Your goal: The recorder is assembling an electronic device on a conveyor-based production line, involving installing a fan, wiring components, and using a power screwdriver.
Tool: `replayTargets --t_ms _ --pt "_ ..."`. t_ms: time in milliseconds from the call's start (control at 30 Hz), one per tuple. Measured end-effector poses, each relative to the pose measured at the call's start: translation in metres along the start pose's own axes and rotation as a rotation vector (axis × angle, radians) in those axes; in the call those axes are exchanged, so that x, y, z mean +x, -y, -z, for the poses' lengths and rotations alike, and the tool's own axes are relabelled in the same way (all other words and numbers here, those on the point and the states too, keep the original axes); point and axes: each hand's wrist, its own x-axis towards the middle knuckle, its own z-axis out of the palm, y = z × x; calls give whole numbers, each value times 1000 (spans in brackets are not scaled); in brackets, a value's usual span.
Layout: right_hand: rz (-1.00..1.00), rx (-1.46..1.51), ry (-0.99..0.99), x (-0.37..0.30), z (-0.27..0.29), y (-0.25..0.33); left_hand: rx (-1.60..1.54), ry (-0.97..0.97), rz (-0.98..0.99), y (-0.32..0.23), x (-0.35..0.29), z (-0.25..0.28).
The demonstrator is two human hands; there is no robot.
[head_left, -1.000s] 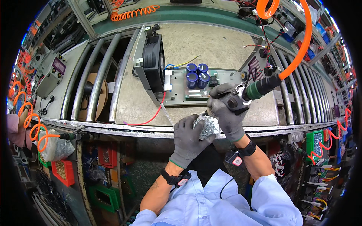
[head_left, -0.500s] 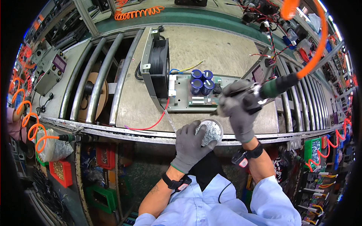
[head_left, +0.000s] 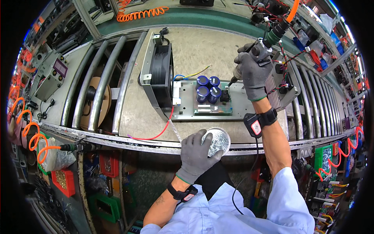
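My left hand (head_left: 194, 156), gloved in grey, grips a round white dish (head_left: 229, 139) at the bench's near edge. Small silvery pieces, likely screws (head_left: 220, 143), fill it. In my gloved right hand (head_left: 254, 76) is an air screwdriver (head_left: 260, 50), tilted, its bit pointing down and left. The bit's tip is at the far right corner of a green circuit board (head_left: 212, 110); contact I cannot tell. Blue cylindrical capacitors (head_left: 203, 93) stand on that board. It sits on a grey metal chassis (head_left: 186, 114), whose left upright panel carries a black fan (head_left: 161, 72).
Steel rollers (head_left: 104, 82) flank the bench on the left, and more rollers (head_left: 307, 105) on the right. A red wire (head_left: 154, 135) trails off the chassis. An orange air hose (head_left: 293, 11) rises from the screwdriver. Red bins (head_left: 63, 182) hang below the bench.
My right hand has carried the screwdriver up and away from beside the dish to the board's far right corner. My left hand and the dish have barely moved.
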Motion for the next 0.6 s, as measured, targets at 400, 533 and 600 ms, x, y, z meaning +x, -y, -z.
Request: replayTargets --t_ms 400,533,600 --pt "-72 -30 17 12 -2 -11 10 -26 -27 1 2 -2" --pt "-18 -93 16 17 -1 -23 27 -1 -16 0 2 -2" --pt "-84 -91 50 20 1 -26 29 -9 -21 0 2 -1"
